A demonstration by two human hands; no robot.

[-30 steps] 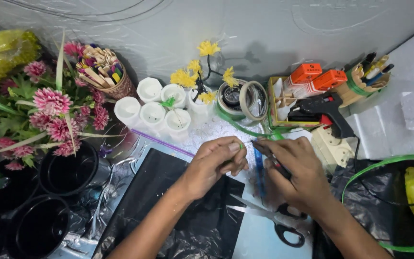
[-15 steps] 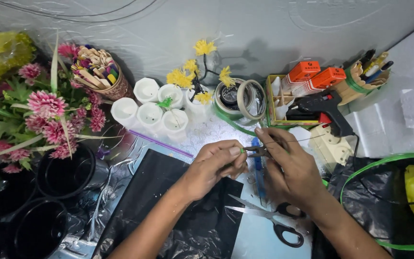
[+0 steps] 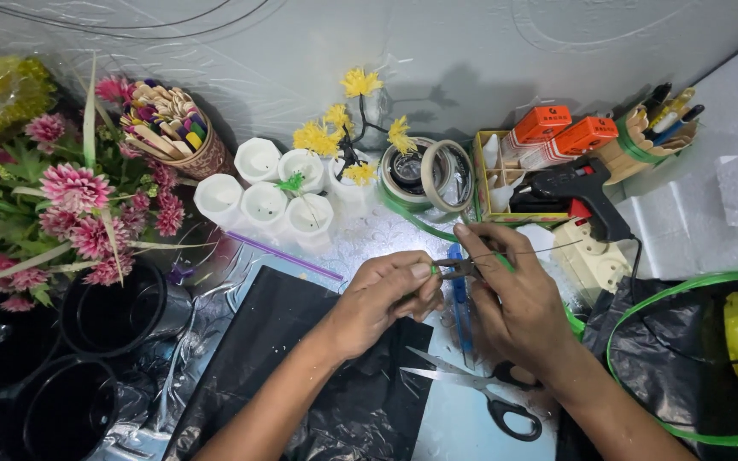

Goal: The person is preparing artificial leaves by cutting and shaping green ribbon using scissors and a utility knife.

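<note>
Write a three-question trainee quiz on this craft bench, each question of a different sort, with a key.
1. True or false: the scissors lie open on the bench below the hands.
2. Which tool does the right hand hold against the thin wire? A pliers, B glue gun, C blue pen.
3. Fill in: the left hand pinches a thin ____ strip at its fingertips.

Key: 1 true; 2 A; 3 green.
</note>
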